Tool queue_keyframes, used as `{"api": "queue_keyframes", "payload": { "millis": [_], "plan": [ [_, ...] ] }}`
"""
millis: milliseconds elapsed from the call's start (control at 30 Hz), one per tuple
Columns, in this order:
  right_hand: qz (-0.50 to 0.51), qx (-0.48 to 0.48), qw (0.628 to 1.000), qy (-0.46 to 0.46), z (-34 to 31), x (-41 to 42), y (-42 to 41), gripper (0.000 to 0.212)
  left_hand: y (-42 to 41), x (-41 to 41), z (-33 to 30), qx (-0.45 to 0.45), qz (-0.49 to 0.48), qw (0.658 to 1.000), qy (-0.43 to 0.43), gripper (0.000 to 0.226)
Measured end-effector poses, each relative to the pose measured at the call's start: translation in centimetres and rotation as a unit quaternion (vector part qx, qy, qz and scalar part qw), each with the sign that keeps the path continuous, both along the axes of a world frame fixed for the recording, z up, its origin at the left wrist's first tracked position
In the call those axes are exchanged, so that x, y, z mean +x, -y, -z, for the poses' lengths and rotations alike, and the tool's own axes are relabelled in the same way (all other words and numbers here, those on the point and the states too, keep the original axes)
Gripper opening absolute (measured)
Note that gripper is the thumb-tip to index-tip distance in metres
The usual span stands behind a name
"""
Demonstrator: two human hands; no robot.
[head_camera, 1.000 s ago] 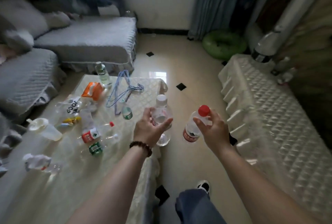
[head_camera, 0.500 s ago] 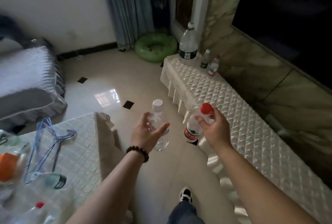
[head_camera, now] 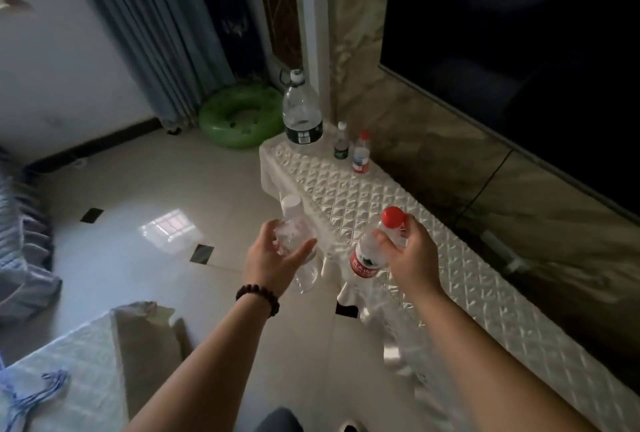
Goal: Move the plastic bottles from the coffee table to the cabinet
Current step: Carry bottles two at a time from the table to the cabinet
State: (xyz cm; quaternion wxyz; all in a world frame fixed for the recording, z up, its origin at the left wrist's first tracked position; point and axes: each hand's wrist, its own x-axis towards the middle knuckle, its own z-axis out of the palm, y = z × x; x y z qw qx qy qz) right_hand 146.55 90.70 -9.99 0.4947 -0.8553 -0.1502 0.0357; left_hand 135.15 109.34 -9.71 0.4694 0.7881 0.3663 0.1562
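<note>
My left hand grips a clear plastic bottle with a white cap, held over the floor just left of the cabinet's front edge. My right hand holds a red-capped bottle with a red label above that same edge. The long low cabinet runs along the right wall under a quilted cream cover. At its far end stand a large clear bottle with a dark label, a small green-labelled bottle and a small red-capped bottle. Only a corner of the coffee table shows at the lower left.
A dark TV screen hangs above the cabinet, with a cable running down the marble wall. A green inflatable ring lies on the floor by grey curtains. A grey sofa edge is at left. Blue cords lie on the table.
My view has swung right, away from the coffee table with its remaining bottles, toward the cabinet. Both hands have carried their bottles closer to the cabinet's edge.
</note>
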Motion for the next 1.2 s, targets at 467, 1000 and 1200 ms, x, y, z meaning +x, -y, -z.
{"api": "queue_keyframes", "payload": {
  "millis": [467, 1000, 1200],
  "plan": [
    [0.095, -0.03, 0.994, -0.051, 3.8, 11.5, -9.0, 0.036, -10.5, 14.2, 4.8, -0.034, 0.083, 0.995, -0.042, 0.069],
    [0.142, -0.087, 0.98, -0.11, 11.1, 25.1, -24.1, 0.036, -26.4, 31.0, 12.3, -0.057, 0.155, 0.982, -0.093, 0.081],
    [0.127, -0.083, 0.98, -0.129, 15.6, 30.2, -26.6, 0.033, -27.8, 35.2, 17.6, -0.065, 0.124, 0.979, -0.146, 0.073]
  ]
}}
